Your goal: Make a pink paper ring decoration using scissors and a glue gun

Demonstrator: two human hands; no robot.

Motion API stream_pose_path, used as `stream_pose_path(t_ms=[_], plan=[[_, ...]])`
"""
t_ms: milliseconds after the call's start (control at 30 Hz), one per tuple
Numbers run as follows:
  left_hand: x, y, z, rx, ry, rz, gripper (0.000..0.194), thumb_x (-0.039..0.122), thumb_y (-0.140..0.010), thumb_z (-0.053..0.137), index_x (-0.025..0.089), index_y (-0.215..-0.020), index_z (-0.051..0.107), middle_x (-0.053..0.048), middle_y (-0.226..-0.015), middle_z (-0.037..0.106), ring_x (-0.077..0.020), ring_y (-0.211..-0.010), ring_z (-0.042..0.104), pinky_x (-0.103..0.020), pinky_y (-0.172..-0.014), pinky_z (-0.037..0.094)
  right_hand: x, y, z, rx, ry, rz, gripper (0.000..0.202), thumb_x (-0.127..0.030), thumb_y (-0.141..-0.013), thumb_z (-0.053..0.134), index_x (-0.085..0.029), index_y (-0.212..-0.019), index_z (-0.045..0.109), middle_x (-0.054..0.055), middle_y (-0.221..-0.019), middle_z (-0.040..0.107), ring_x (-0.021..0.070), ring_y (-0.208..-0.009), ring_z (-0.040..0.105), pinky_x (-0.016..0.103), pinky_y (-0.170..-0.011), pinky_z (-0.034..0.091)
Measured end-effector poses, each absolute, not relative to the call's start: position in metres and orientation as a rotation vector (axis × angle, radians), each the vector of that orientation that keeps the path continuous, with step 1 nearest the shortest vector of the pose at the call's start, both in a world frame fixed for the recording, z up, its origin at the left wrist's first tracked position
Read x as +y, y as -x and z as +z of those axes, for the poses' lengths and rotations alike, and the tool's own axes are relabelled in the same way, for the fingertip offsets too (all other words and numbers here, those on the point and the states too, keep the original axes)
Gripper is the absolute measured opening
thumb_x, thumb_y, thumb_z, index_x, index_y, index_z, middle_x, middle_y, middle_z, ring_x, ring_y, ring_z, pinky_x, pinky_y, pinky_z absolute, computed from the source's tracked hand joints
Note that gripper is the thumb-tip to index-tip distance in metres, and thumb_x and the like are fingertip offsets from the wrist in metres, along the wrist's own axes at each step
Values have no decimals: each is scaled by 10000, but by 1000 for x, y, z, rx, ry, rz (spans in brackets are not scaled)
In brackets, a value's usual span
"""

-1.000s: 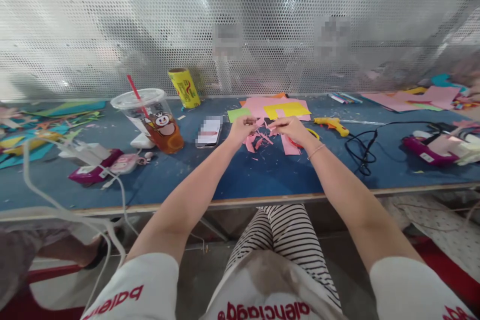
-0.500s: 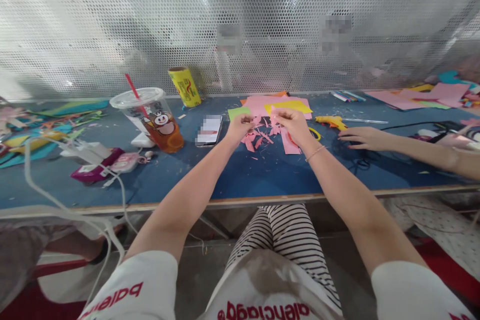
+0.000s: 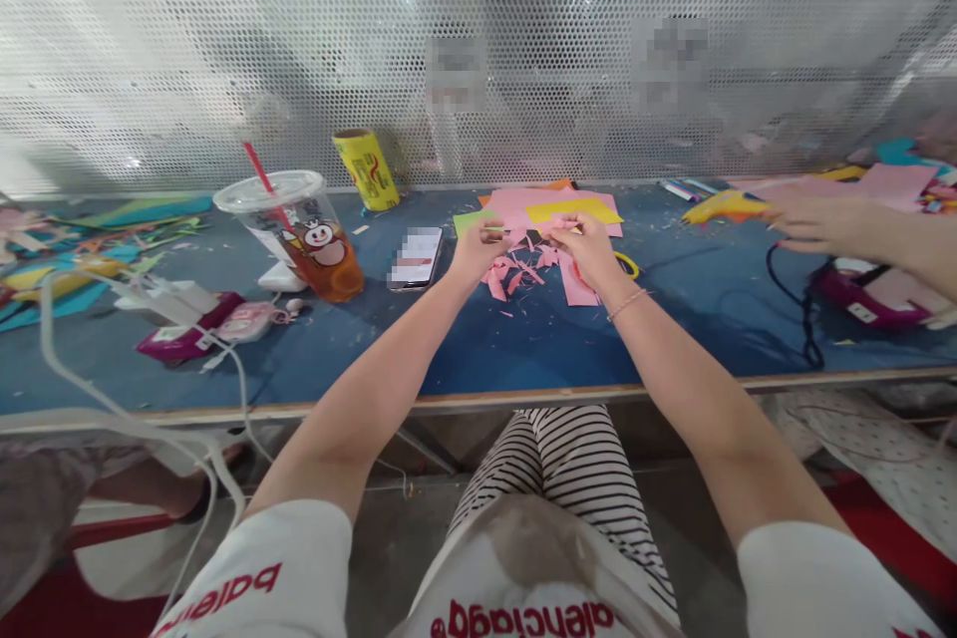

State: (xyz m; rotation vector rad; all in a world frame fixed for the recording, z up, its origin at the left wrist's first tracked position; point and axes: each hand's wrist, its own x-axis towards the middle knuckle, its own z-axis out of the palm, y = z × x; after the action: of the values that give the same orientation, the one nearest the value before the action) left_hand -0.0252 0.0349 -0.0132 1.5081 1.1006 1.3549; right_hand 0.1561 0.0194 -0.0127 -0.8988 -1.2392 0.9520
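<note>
My left hand (image 3: 479, 252) is held above the blue table with thumb and fingers closed in a pinch. Whatever lies between them is too small to make out. Facing it, my right hand (image 3: 589, 251) pinches a small piece of pink paper (image 3: 554, 228). Below and between both hands lies a heap of pink paper scraps (image 3: 515, 276). A pink paper strip (image 3: 580, 291) rests under my right hand, beside yellow-handled scissors (image 3: 629, 265) partly covered by that hand. Just beyond are pink sheets (image 3: 512, 207), a yellow sheet (image 3: 575, 210) and a green piece (image 3: 473, 220).
A drink cup (image 3: 325, 254) with a red straw, a phone (image 3: 416, 257) and a yellow tube (image 3: 368, 171) stand or lie to the left. Cables run from a purple power strip (image 3: 179, 339). At right, another person's hand (image 3: 829, 224) holds a yellow glue gun (image 3: 722, 207). Perforated metal (image 3: 523, 50) closes the back.
The other person's hand has taken up the yellow glue gun and moved it right and back, its cord lifting along. My right hand has lowered the pink piece slightly; my left hand barely moved.
</note>
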Motion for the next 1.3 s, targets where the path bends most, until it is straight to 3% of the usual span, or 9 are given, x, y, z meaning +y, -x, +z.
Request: stream_pose_path(t_ms=[133,333,633,1067,1300], plan=[[35,26,-12,1109,-1486,1367,422,122,-599,721,137,-981,543,-33,-762,631,-115,-678,585,-267,-678,464,20,-155,-15,-1258,949,943,241,-297,-630,651,-201,-755,468,-8,-751,576,136,-779,632,277,-733,504],[30,19,-10,1021,-1311,1395,290,61,-617,656,134,-881,562,-10,-755,584,-93,-651,575,-273,-679,477,18,-152,-17,-1233,983,1000,262,-338,-599,696,-188,-663,491,-29,-628,545,90,-591,537,232,-569,438],[19,13,-5,864,-1187,1334,237,111,-581,706,120,-809,643,7,-694,599,-84,-651,586,-269,-707,481,13,-145,-12,-1148,879,1174,217,-291,-562,731,-171,-599,554,-26,-571,578,91,-596,582,225,-599,458],[22,13,-8,860,-1222,1355,232,116,-580,709,120,-807,659,4,-665,613,-73,-602,581,-223,-603,442,13,-146,-13,-1203,924,1119,227,-330,-613,715,-173,-629,552,-28,-570,558,65,-514,524,209,-513,424],[18,12,-4,844,-1205,1339,231,141,-571,724,121,-791,658,-1,-681,629,-79,-641,586,-241,-660,465,15,-145,-16,-1250,909,1094,252,-356,-608,729,-166,-658,571,-22,-589,577,83,-553,563,229,-559,469]])
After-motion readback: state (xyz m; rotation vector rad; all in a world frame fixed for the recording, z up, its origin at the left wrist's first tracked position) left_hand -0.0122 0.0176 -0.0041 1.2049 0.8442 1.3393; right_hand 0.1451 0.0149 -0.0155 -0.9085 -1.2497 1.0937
